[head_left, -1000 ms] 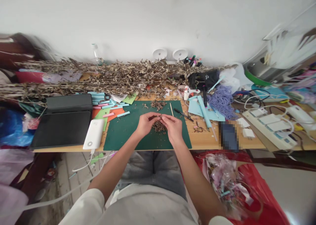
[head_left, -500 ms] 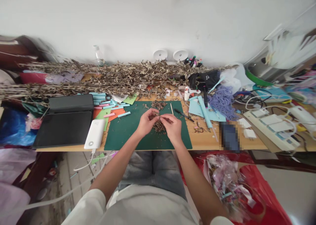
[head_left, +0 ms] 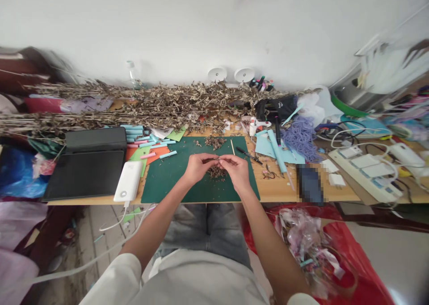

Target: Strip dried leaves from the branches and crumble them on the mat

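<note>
My left hand [head_left: 198, 167] and my right hand [head_left: 237, 171] meet fingertip to fingertip over the green cutting mat [head_left: 177, 180]. Both are pinched closed around a small bit of dried plant, mostly hidden by the fingers. Right below them lies a pile of crumbled dried leaves [head_left: 217, 171]. A second heap of dry leaf bits [head_left: 215, 142] sits just beyond the hands. To the right on the mat are a thin pale stick [head_left: 233, 147] and a black pen [head_left: 247, 154].
Long bundles of dried stems [head_left: 174, 102] stretch along the back. At left are a black tablet case [head_left: 85, 173], a white power bank [head_left: 128, 181] and blue and pink paper rolls [head_left: 152, 143]. A glue gun [head_left: 258, 125], purple yarn [head_left: 301, 137] and power strip [head_left: 367, 173] occupy the right.
The fingers of both hands have flattened and drawn level, with the left fingertips slightly lower than before. The hands stay together over the leaf pile.
</note>
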